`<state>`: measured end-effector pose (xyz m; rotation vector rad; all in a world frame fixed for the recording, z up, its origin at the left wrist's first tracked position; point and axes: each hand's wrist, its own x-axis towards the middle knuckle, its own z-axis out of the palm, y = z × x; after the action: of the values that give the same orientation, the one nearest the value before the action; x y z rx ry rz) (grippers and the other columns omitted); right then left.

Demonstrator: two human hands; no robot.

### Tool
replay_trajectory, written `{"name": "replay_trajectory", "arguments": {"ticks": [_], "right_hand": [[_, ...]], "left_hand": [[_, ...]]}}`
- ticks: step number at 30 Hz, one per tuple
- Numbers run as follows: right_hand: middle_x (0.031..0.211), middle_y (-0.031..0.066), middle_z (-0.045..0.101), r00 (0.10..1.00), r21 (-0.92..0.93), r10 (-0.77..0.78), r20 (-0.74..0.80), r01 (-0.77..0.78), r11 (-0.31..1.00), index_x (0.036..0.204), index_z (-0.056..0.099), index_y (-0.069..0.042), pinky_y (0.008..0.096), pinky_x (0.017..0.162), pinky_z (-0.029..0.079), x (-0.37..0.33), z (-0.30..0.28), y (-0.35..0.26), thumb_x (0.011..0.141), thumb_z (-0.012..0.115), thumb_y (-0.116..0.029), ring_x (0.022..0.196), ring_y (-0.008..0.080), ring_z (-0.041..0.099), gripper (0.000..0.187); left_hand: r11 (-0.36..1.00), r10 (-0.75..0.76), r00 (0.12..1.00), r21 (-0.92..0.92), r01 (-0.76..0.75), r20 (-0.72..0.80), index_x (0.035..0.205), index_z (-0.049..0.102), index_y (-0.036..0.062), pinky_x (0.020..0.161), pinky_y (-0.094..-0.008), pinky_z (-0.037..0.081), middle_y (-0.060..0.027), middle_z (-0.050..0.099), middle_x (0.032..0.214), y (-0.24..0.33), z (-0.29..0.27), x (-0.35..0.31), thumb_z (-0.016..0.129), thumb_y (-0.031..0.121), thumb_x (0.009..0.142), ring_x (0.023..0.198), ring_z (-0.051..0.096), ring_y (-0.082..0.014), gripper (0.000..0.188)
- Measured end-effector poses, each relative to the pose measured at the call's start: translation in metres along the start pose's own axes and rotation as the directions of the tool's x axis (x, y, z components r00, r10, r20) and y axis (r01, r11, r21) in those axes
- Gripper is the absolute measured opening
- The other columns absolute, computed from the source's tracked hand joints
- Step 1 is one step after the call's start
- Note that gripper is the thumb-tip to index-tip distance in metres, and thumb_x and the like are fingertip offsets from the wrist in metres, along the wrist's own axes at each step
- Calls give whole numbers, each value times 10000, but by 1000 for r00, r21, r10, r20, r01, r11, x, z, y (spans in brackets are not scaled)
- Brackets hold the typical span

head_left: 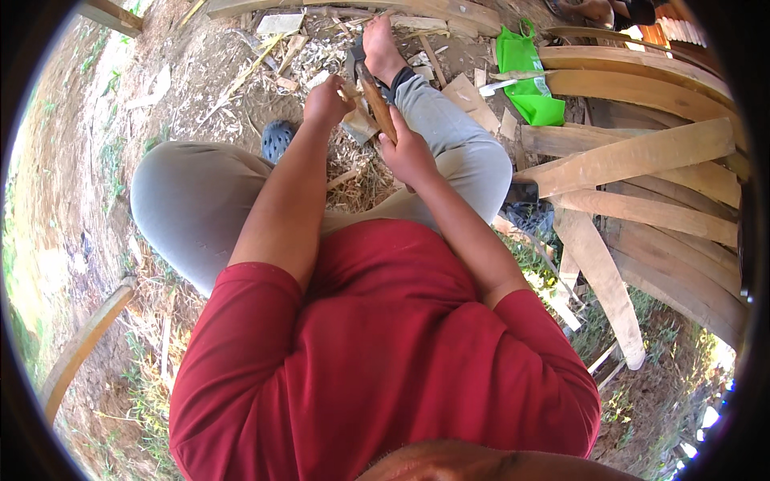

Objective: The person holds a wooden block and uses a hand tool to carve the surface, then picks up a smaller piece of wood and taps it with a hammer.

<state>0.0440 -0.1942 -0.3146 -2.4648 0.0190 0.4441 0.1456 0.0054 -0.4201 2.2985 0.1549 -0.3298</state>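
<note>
My right hand (407,154) is wrapped round the lower end of a brown wooden handle (375,100). A dark metal head (354,56) tops this tool, near my bare foot (382,50); whether it is a hammer or a hatchet I cannot tell. To its left, my left hand (326,103) has its fingers curled in, and what they hold, if anything, is too small to make out. Between the hands, low to the ground, a pale wood block (359,126) sits partly behind the handle.
Wood chips and shavings (309,60) litter the dirt around my foot. A blue clog (278,140) lies by my left knee. To the right are a bright green bag (525,76) and a stack of curved planks (642,156). Another person's leg (593,11) shows at the top right.
</note>
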Motion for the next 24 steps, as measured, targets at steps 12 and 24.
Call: {"name": "replay_trajectory", "arguments": {"ticks": [12,24], "right_hand": [[1015,293,715,999,-36,-34,23,35,999,1555,386,-80,565,825,534,3,2,2,995,595,-278,949,486,694,630],[1074,294,708,995,-97,70,66,-63,993,1286,541,20,561,903,531,9,-10,-17,1003,590,-333,1044,480,683,455]], "left_hand": [[1000,-16,1000,-6,16,-10,1266,657,133,927,-441,568,-134,750,1178,-5,1,4,886,311,723,1078,721,-341,615],[994,-43,998,100,39,35,1323,648,171,900,-421,579,-107,746,1228,3,-9,-3,828,362,780,1029,744,-291,603]]}}
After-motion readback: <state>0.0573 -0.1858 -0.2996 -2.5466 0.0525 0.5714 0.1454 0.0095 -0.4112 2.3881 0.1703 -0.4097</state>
